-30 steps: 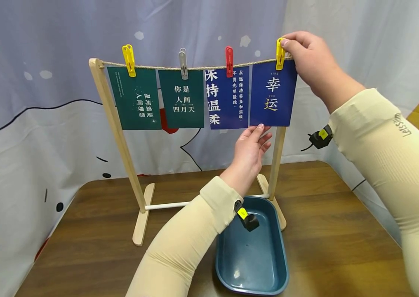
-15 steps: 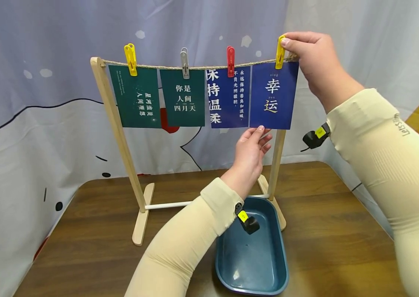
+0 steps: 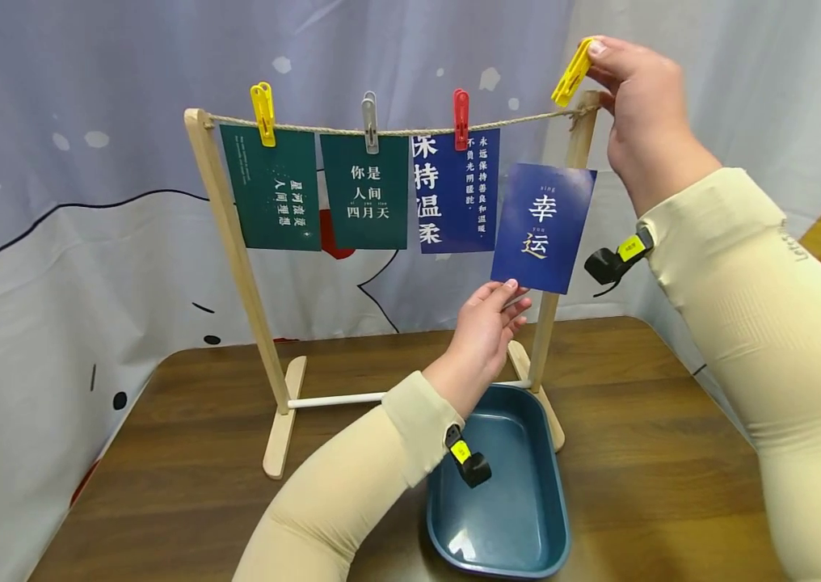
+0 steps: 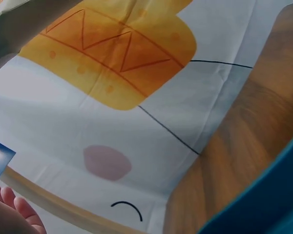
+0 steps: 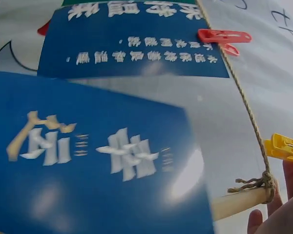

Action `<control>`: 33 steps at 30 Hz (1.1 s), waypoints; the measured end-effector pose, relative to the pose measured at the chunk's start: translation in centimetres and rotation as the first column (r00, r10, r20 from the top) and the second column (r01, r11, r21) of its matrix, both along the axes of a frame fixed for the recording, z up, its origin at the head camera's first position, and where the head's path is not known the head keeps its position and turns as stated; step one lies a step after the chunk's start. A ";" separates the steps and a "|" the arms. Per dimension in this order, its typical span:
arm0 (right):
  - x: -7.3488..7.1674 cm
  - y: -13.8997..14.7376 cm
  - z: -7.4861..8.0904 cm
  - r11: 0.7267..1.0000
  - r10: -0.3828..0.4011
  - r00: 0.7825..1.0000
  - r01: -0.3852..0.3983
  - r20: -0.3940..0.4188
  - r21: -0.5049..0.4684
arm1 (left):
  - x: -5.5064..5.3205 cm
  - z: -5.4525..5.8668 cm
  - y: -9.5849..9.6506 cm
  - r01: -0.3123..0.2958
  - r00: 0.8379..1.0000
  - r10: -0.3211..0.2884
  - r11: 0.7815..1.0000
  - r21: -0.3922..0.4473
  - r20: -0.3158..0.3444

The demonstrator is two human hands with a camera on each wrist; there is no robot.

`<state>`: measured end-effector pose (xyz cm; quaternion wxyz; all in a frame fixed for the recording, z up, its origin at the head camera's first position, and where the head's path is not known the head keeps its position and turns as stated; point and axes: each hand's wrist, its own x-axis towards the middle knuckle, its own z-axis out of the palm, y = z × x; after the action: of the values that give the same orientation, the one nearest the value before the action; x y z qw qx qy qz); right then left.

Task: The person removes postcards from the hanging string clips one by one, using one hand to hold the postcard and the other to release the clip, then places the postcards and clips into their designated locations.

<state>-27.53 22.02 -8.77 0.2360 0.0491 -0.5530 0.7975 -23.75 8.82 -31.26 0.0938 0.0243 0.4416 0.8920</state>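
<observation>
My left hand (image 3: 486, 327) pinches the lower edge of a blue card (image 3: 543, 226) with white and gold characters; the card tilts, its top edge below the rope. Up at the rack's right post, my right hand (image 3: 646, 101) pinches a yellow clothespin (image 3: 572, 73), which is off the card and just above the rope (image 3: 527, 121). In the right wrist view that yellow clothespin (image 5: 285, 147) shows beside the rope, near its knot (image 5: 267, 185). Another blue card (image 3: 457, 194) hangs under a red clothespin (image 3: 461, 117). Two green cards (image 3: 272, 190) hang further left.
A wooden rack (image 3: 239, 267) with a white crossbar (image 3: 338, 400) stands on the brown table (image 3: 185, 485). In front of its right foot lies a blue plastic basin (image 3: 498, 485). A grey clothespin (image 3: 370, 121) and a second yellow clothespin (image 3: 263, 113) grip the green cards. A printed curtain (image 3: 90, 267) hangs behind.
The right hand has lifted the yellow clothespin off the rope and the rightmost card. My left hand has lowered that card away from the rope, and it now tilts.
</observation>
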 end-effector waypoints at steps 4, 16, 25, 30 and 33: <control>0.8 0.2 -0.1 0.996 -0.068 0.997 0.069 -0.027 0.064 | 0.9 -0.8 -1.1 0.028 0.999 -0.027 1.000 -0.007 0.040; 5.4 1.0 -4.8 0.910 -0.199 0.952 0.267 -0.232 0.317 | 4.9 -4.6 -6.7 0.062 0.994 -0.048 0.986 -0.156 0.094; 8.1 1.6 -13.2 0.567 -0.248 0.927 0.375 -0.283 0.733 | 8.2 -7.7 -13.6 0.040 0.995 -0.014 0.963 -0.267 0.097; 9.2 0.3 -18.5 0.400 -0.073 0.979 0.204 -0.191 0.894 | 10.0 -9.0 -17.0 -0.007 0.993 0.044 0.945 -0.326 0.109; 9.6 -0.7 -21.6 0.265 0.014 0.997 0.076 -0.082 0.961 | 11.0 -9.8 -18.6 -0.045 0.987 0.098 0.931 -0.362 0.128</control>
<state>-17.89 21.29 -30.38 0.1937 0.2008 -0.9147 0.2923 -12.77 -9.74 -41.05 0.0956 -0.0736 0.5893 0.7988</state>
